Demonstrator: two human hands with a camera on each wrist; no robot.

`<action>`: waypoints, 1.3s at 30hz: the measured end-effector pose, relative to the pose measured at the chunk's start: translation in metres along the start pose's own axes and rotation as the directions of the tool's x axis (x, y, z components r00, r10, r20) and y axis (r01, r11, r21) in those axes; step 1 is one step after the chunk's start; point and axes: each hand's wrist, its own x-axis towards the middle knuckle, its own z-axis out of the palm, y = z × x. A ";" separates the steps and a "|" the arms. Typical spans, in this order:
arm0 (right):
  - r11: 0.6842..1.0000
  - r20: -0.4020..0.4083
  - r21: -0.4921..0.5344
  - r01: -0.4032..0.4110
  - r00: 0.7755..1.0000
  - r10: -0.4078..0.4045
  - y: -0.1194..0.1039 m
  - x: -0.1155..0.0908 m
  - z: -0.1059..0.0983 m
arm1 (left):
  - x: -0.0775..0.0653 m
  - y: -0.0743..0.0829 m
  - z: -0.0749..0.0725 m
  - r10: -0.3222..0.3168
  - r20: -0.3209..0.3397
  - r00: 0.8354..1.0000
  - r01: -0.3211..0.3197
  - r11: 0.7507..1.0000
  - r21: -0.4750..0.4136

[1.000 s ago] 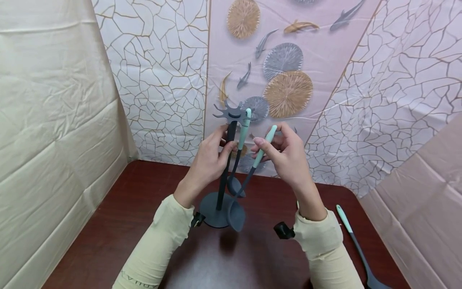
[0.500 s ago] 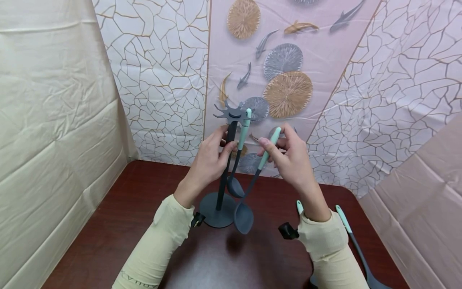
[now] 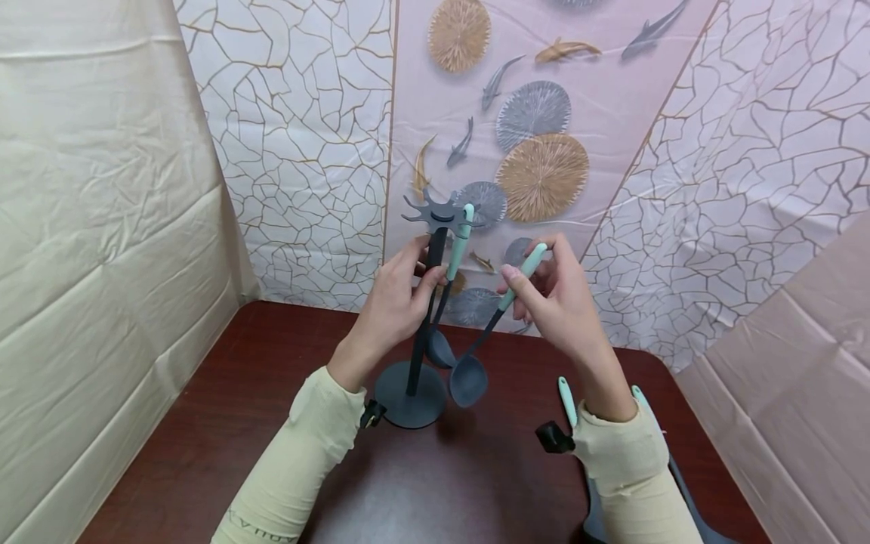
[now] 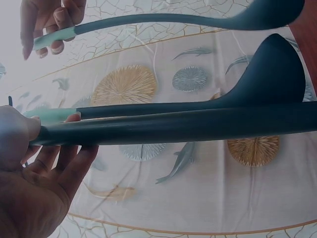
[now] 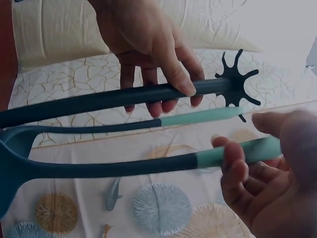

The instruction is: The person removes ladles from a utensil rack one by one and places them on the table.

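Note:
A dark utensil stand [image 3: 435, 261] with a round base stands upright on the table, its top ring of hooks [image 3: 442, 214] spreading outward. My left hand [image 3: 394, 295] grips its pole just under the hooks. From one hook hangs a ladle with a mint handle [image 3: 458, 249]; its dark bowl [image 3: 440, 349] lies close beside the pole. My right hand [image 3: 560, 298] pinches the mint handle of a second ladle [image 3: 530, 263] between thumb and fingers. That ladle is tilted in the air right of the stand, its bowl [image 3: 469, 381] low and near the hanging ladle's bowl.
On the dark red table [image 3: 285, 363], two more mint-handled utensils lie at the right, one handle [image 3: 566, 400] beside the right sleeve. The sleeve partly covers both. Patterned cloth [image 3: 299, 151] hangs behind the table, and plain fabric [image 3: 102, 227] at the left side.
My right hand has moved to the right with its ladle, tilting it more and raising its bowl away from the base. The left hand and stand have stayed put.

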 end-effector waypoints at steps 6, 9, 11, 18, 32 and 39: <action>0.999 0.084 -0.046 -0.011 0.996 0.015 -0.002 -0.009 -0.007 | 0.000 -0.001 0.001 -0.001 0.002 1.000 0.001 1.000 -0.005; 0.995 0.101 -0.105 0.005 0.995 0.005 -0.002 -0.011 -0.010 | 0.000 -0.001 0.001 -0.004 0.001 1.000 0.004 1.000 -0.010; 0.990 0.102 -0.143 0.019 0.995 -0.005 -0.002 -0.012 -0.011 | 0.000 -0.001 0.001 -0.003 0.000 1.000 0.003 1.000 -0.010; 0.983 0.115 -0.178 0.051 0.993 -0.030 -0.003 -0.014 -0.016 | -0.001 -0.001 0.001 -0.007 0.006 1.000 0.007 1.000 -0.008; 0.995 0.011 -0.087 0.046 0.999 -0.045 0.005 -0.014 -0.026 | -0.001 -0.002 0.002 -0.023 0.005 1.000 0.023 1.000 -0.020; 0.997 -0.065 -0.057 0.055 0.996 -0.058 0.011 -0.011 -0.032 | -0.001 -0.002 0.002 -0.022 0.008 1.000 0.022 0.999 -0.029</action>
